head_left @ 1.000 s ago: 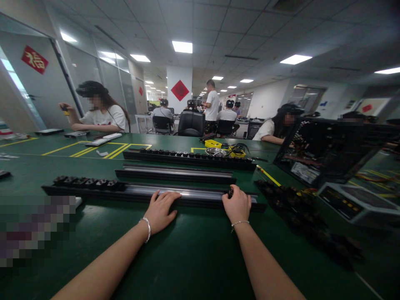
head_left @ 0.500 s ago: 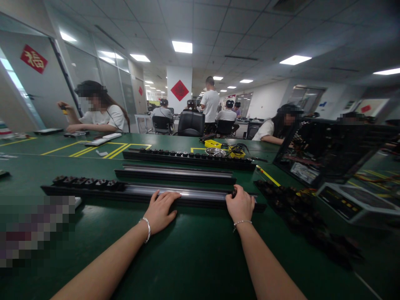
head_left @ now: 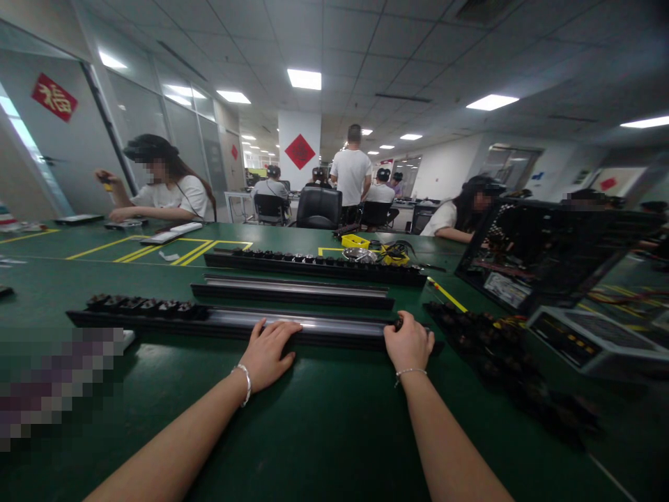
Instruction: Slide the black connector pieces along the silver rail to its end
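A long black rail (head_left: 339, 326) with a shiny channel lies across the green table in front of me. Several small black square parts (head_left: 143, 307) sit in a row in its left end. Fingers spread, my left hand (head_left: 269, 354) rests on the rail's near edge around the middle. Toward the right end, my right hand (head_left: 409, 343) is closed in a pinch around a small black part (head_left: 398, 324), at the channel. The fingers hide most of that part.
Behind lie a shorter bare rail (head_left: 293, 289) and another rail (head_left: 313, 268) filled with black parts. A heap of black parts (head_left: 496, 348), a power supply (head_left: 590, 341) and an open computer case (head_left: 543, 258) stand right. Yellow trays (head_left: 355, 241) lie farther back. Co-workers sit opposite.
My right hand has shifted slightly right along the rail with the small black part. My left hand stays put. In the background, a standing person has turned and moved slightly.
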Action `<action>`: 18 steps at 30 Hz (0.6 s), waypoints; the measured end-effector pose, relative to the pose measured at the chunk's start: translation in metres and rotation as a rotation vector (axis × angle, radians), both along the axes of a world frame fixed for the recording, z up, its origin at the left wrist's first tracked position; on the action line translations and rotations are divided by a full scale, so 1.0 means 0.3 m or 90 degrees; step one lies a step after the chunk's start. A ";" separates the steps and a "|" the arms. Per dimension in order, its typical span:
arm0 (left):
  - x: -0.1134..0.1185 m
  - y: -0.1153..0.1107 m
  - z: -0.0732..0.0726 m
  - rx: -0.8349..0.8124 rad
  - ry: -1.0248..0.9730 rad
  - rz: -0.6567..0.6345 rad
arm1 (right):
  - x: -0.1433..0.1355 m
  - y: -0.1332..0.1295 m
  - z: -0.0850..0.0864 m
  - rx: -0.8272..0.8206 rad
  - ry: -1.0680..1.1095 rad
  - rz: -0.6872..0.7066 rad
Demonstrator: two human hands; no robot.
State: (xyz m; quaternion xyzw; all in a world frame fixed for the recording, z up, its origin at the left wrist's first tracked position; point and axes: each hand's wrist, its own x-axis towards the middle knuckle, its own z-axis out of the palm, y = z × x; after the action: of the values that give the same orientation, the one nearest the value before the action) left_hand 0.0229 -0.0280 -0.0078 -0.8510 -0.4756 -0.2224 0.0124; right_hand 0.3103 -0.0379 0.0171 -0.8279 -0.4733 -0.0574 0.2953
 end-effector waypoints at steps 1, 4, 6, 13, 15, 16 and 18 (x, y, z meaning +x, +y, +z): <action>0.000 0.000 0.001 0.000 0.001 0.000 | 0.002 0.000 0.000 -0.001 -0.002 -0.002; 0.000 0.000 0.002 -0.001 0.002 0.000 | 0.008 0.001 0.000 0.000 -0.005 -0.011; 0.000 0.000 0.003 -0.001 0.002 0.000 | 0.012 0.001 0.000 0.001 -0.005 -0.016; -0.002 0.001 -0.001 0.001 0.001 -0.005 | 0.016 0.001 0.001 0.004 0.001 -0.020; -0.002 0.001 -0.001 0.001 0.000 -0.007 | 0.016 0.001 0.001 0.006 -0.001 -0.021; -0.002 0.001 -0.001 0.001 0.000 -0.006 | 0.016 0.002 0.000 0.007 -0.002 -0.022; 0.000 0.001 0.000 0.000 0.000 -0.001 | 0.018 0.003 -0.001 0.012 -0.004 -0.024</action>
State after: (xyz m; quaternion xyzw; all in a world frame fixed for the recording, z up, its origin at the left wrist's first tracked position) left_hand 0.0228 -0.0277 -0.0078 -0.8514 -0.4748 -0.2226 0.0118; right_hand 0.3157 -0.0368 0.0168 -0.8339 -0.4577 -0.0701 0.3004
